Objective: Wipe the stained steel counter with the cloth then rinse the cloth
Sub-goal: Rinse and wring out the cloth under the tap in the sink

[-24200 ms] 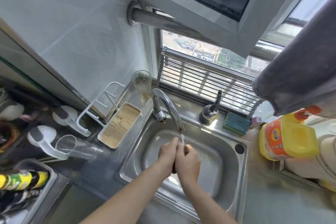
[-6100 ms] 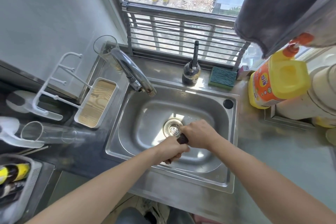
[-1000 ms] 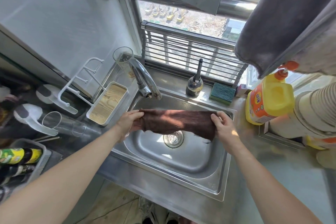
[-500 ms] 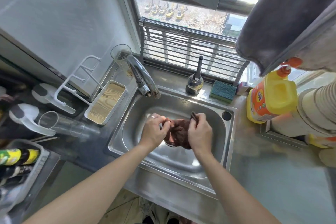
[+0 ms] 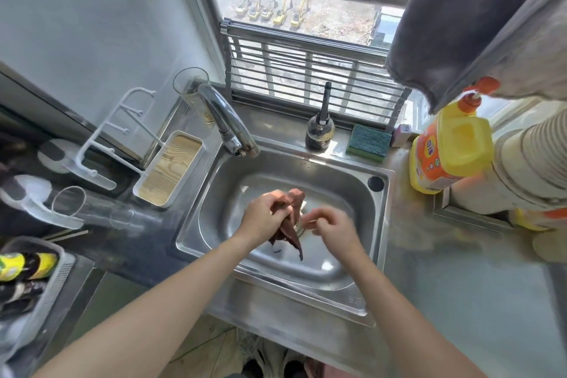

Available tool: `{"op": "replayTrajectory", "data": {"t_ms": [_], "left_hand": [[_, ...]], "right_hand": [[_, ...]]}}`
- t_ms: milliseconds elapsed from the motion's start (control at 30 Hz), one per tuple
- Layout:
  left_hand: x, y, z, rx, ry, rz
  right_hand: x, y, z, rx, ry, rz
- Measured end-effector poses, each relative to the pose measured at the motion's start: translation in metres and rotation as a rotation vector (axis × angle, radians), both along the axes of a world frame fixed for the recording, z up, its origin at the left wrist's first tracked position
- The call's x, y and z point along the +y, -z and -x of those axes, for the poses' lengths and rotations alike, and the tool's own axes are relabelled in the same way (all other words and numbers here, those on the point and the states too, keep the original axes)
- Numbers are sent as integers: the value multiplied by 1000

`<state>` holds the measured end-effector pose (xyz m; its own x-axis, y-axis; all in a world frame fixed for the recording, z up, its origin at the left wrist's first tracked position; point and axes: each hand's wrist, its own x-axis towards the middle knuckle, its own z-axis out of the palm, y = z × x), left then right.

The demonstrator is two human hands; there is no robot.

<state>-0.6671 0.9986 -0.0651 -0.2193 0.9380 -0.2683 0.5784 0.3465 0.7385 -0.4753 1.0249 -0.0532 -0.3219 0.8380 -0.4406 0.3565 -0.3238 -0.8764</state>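
Two hands over the sink: your left hand grips the limp, wet brown cloth (bunch it); right hand hovers loosely curled, empty.

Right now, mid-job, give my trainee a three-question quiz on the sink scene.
1. True or false: the left hand grips the brown cloth over the sink.
2. What lies on the ledge just right of the dark bottle? A) a glass B) a green sponge C) a plate
3. Fill in: no water shows at the ____.

Key: 1 true; 2 B; 3 tap. The right hand is blurred beside the cloth, so whether it grips is unclear.
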Motion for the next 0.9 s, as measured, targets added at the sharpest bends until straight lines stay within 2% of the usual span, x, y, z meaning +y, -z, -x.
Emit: {"op": "replayTrajectory", "data": {"t_ms": [67,167,233,300,400,467,567,633,700,767,833,900], "left_hand": [[-3,-4,3,77,225,-144],[-5,-6,6,8,372,-203],[-3,-13,5,-83,352,-192],[1,-17,5,-97,323,-164],[7,-22,15,-93,316,129],[9,-29,10,-258,334,284],[10,-43,-17,-676,182,312],[11,-47,-39,-855,40,327],[11,-45,-61,-966,-128,343],[11,-38,-79,-1073,-350,315],[9,-33,-94,-1146,-511,265],[4,-31,-108,-1113,-554,260]], "right_hand": [[12,0,-15,-183,72,-145],[22,2,-32,-318,-336,-119],[24,8,-38,-387,-471,-225],[29,10,-44,-327,-314,-274],[28,4,-55,-96,-95,-138],[23,-1,-57,49,23,-102],[16,-14,-59,398,320,156],[14,-13,-65,541,348,416],[6,-7,-75,573,261,619],[-6,1,-86,593,204,716],[-14,2,-92,607,262,725],[-17,3,-99,590,398,721]]}}
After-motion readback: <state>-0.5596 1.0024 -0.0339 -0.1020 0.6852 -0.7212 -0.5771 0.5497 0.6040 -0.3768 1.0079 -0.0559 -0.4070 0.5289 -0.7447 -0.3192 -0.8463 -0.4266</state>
